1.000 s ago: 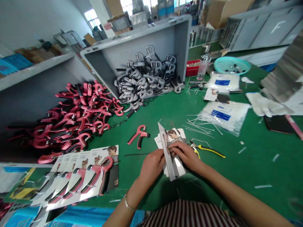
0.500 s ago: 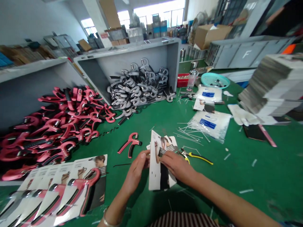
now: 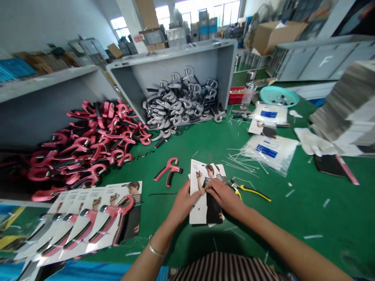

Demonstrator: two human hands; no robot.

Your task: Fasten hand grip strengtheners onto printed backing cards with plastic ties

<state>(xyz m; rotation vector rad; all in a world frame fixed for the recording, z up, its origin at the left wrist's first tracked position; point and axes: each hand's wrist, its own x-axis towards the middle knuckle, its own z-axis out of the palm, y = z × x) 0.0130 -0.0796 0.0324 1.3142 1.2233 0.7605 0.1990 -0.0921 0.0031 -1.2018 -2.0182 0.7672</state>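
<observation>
My left hand (image 3: 183, 203) pinches the left edge of a printed backing card (image 3: 202, 195) that shows a person exercising. My right hand (image 3: 224, 197) is closed on the same card from the right, fingertips on its printed face. More such cards lie under it on the green table (image 3: 293, 218). A single pink hand gripper (image 3: 169, 170) lies just left of the cards. Yellow-handled cutters (image 3: 249, 189) lie just right of my right hand.
A heap of pink hand grippers (image 3: 88, 144) fills the left; a grey bin (image 3: 175, 70) holds grey grippers (image 3: 178, 103). Finished carded grippers (image 3: 96, 218) overlap at front left. Bags of white ties (image 3: 268, 150), a teal bowl (image 3: 278, 95) and a card stack (image 3: 348, 105) sit right.
The card, held edge-on a second ago, has been turned face up and lowered flat over the pile. Both hands stayed on it.
</observation>
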